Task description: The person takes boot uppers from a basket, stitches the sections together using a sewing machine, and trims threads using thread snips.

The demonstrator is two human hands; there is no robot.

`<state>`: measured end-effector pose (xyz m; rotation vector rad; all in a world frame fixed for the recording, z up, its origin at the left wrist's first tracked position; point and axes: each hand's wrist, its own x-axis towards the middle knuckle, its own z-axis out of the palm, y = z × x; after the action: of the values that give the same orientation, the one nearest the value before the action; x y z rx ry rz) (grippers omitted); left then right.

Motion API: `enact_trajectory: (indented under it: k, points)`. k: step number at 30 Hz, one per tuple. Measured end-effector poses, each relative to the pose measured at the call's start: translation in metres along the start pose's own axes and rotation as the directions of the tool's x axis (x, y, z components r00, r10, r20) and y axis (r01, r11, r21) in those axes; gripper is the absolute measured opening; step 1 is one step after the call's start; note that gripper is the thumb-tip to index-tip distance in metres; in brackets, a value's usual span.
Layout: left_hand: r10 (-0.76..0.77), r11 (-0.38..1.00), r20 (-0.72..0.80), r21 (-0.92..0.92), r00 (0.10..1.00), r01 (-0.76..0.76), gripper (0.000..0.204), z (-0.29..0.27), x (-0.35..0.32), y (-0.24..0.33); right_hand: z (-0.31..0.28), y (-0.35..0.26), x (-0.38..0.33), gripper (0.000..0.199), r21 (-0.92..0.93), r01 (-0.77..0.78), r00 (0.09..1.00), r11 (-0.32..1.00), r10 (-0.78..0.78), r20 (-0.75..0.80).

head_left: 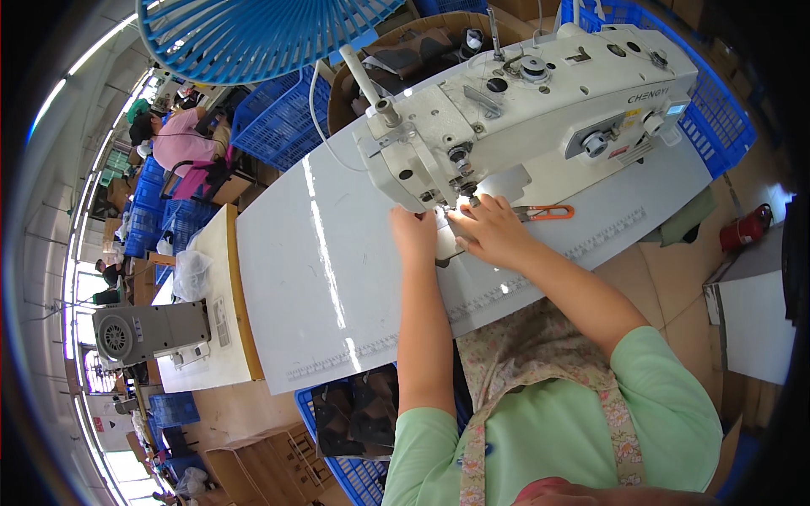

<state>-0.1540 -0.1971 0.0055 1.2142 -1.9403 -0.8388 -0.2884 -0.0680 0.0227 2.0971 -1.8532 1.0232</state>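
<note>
Both my hands are at the needle end of a white sewing machine (540,93). My left hand (413,233) is closed, its fingertips curled in just left of the needle area. On the other side, my right hand (493,231) bends its fingers and thumb together under the machine's head. What the fingers of either hand hold is hidden or too small to name. A pale metal plate (447,243) shows between the hands. Orange-handled thread snips (550,212) lie on the white table (295,253), right beside my right hand.
A ruler strip (607,234) runs along the table's near edge. A blue fan guard (261,34) hangs at the upper left. Dark pieces fill a box (337,93) behind the machine and a blue crate (359,472) below the table. Another person (181,139) sits far left.
</note>
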Motion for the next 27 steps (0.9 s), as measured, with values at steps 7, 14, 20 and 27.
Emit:
enact_trajectory:
  k: [7, 14, 20, 27]
  points:
    - [0.178, 0.963, -0.182, 0.236, 0.967, -0.133, 0.012, 0.005, -0.004, 0.008, -0.011, 0.004, -0.012, 0.039, 0.073, -0.087, 0.989, 0.993, 0.078, 0.127]
    - [0.184, 0.96, -0.28, 0.256, 0.942, -0.112, 0.011, 0.0, -0.005, -0.005, -0.054, -0.012, -0.037, 0.035, 0.076, -0.084, 0.986, 0.994, 0.071, 0.152]
    - [0.043, 0.998, -0.13, 0.047, 0.991, -0.038, 0.028, -0.017, -0.052, 0.008, -0.044, -0.01, -0.062, 0.032, 0.077, -0.02, 0.994, 0.997, 0.012, 0.106]
    - [-0.012, 1.0, -0.347, -0.021, 0.938, 0.005, 0.01, -0.097, -0.243, 0.009, -0.04, -0.043, -0.061, 0.021, 0.283, 0.076, 0.956, 0.956, -0.15, 0.252]
